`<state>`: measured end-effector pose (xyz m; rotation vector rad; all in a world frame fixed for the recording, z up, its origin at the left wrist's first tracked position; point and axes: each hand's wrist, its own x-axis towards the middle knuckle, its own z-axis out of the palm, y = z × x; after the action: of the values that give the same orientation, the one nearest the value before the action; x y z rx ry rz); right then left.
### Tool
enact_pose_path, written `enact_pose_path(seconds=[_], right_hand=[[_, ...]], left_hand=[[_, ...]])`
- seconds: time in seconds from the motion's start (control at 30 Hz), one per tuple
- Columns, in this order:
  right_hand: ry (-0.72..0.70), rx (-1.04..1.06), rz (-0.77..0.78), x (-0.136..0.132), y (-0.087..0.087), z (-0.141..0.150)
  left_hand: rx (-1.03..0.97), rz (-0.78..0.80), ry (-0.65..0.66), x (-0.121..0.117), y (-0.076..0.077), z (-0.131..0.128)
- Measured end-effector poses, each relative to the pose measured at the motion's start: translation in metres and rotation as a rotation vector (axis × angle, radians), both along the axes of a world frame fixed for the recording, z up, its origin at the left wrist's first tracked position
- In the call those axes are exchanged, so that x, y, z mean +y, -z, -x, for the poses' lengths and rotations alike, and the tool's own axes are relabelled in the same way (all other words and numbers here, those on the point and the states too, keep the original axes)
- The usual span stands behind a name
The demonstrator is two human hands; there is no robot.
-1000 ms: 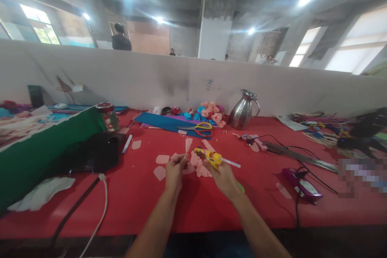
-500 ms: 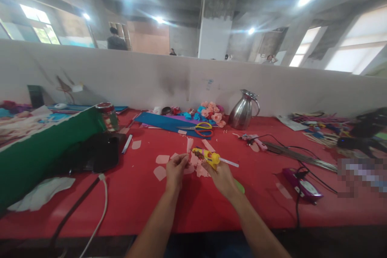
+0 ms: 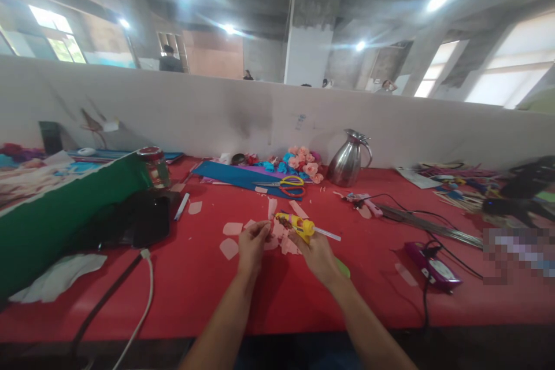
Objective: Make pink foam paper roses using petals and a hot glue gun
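My right hand [image 3: 318, 254] is closed around a yellow glue gun [image 3: 299, 224], with a clear glue stick [image 3: 327, 234] poking out of its back end. The gun's nozzle points left, close to the fingertips of my left hand [image 3: 252, 245]. Those fingers are pinched together on something too small to make out. Under and around both hands lie pink paper petals [image 3: 229, 248] and a heap of pink scraps [image 3: 288, 243]. A green thing [image 3: 343, 267] shows partly behind my right wrist.
Scissors [image 3: 286, 183] rest on blue sheets [image 3: 229, 175], near paper flowers [image 3: 307, 162] and a steel jug [image 3: 349, 159]. At right are a purple power box [image 3: 432, 266], cables and a wire bundle [image 3: 433, 224]. A green-walled box [image 3: 87, 202] and black device [image 3: 143, 219] stand left.
My hands and the glue gun stay almost in place. A person far off in the left background has shifted slightly to the right.
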<state>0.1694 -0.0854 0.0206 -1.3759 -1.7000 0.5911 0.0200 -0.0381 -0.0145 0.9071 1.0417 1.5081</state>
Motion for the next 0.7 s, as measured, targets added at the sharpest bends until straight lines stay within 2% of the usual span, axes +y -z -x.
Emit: enact_pose_path(seconds=[0.13,0.33,0.43,0.57,0.7], right_hand=[[0.033,0.0,0.008,0.002,0.003,0.0],[-0.103,0.049,-0.036,0.001,0.003,0.001],[-0.081,0.001,-0.02,-0.001,0.002,-0.002],[0.047,-0.196,0.006,0.001,0.001,-0.019],[0.258,-0.641,0.079,0.01,0.011,-0.052]], left_hand=[[-0.017,-0.002,0.008,0.001,0.003,0.0],[-0.039,0.018,0.01,0.003,0.004,0.0],[-0.046,0.022,-0.009,0.003,0.003,0.0],[-0.03,-0.008,-0.082,0.002,0.001,0.001],[-0.04,-0.037,-0.196,0.002,-0.013,0.014]])
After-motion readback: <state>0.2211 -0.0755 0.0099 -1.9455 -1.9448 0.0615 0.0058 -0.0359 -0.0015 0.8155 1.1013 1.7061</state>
